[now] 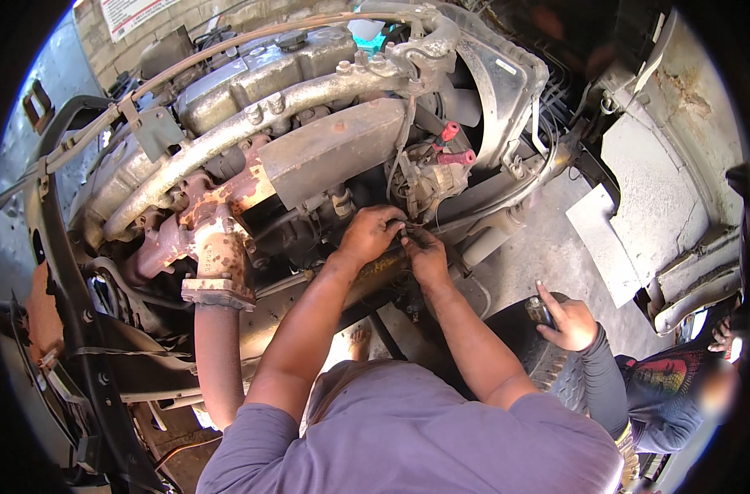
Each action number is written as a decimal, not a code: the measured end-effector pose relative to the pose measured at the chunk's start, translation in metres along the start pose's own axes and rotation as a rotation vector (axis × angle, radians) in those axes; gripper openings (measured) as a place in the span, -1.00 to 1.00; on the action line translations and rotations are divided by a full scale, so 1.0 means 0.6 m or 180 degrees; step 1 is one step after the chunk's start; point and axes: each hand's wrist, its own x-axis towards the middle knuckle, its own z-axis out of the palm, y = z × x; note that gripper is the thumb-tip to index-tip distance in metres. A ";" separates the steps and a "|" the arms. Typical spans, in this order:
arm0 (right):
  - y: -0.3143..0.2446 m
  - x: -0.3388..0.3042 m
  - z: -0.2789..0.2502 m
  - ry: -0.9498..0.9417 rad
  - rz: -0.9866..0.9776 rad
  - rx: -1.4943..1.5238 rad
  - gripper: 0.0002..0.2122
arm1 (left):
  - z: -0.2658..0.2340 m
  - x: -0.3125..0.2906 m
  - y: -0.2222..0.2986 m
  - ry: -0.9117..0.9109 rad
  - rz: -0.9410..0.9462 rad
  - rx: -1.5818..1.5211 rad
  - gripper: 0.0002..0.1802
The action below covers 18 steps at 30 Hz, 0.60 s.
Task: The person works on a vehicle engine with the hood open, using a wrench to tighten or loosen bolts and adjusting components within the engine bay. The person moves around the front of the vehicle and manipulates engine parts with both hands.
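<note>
Although both hands are in place on the job, I would not call it finished from what I can see. My left hand reaches in just below the alternator, its finger and thumb drawn narrow on a small dark piece, too small for me to identify. My right hand meets it there from the other side, fingers curled in close; whether they grip the piece or only steady it, I cannot tell. So the piece sits between the two sets of fingertips, close to the lower side of the alternator.

What looks done: the alternator sits in place beside the engine, and two red terminal boots show on its upper side. Nearby, the rusty exhaust manifold and the exhaust pipe meet at a bolted flange, and a grey heat shield sits above my arms; I see no sign of work under way on those.

What is left, as I judge it, is the fine fingertip work on the small piece, and I cannot see whether it is loose or attached. I have no tool in view in either hand. At my right, a co-worker's hand extends a finger while holding a short metal cylinder above the tyre.
</note>
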 end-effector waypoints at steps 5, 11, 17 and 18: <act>0.005 -0.002 0.003 0.0098 -0.0432 -0.0352 -0.71 | 0.022 -0.013 -0.025 0.0222 -0.0360 -0.0807 -0.81; 0.001 -0.011 -0.002 0.0010 -0.0347 -0.0690 -0.71 | 0.019 0.005 -0.028 0.0070 -0.1003 -0.0640 -0.78; -0.002 -0.003 -0.012 0.0036 -0.0661 -0.1548 -0.78 | 0.045 0.014 -0.013 0.0410 -0.0822 -0.0570 -0.79; -0.001 -0.005 -0.013 0.0113 -0.0767 -0.1248 -0.80 | 0.045 0.010 -0.016 0.0403 -0.0421 -0.0479 -0.79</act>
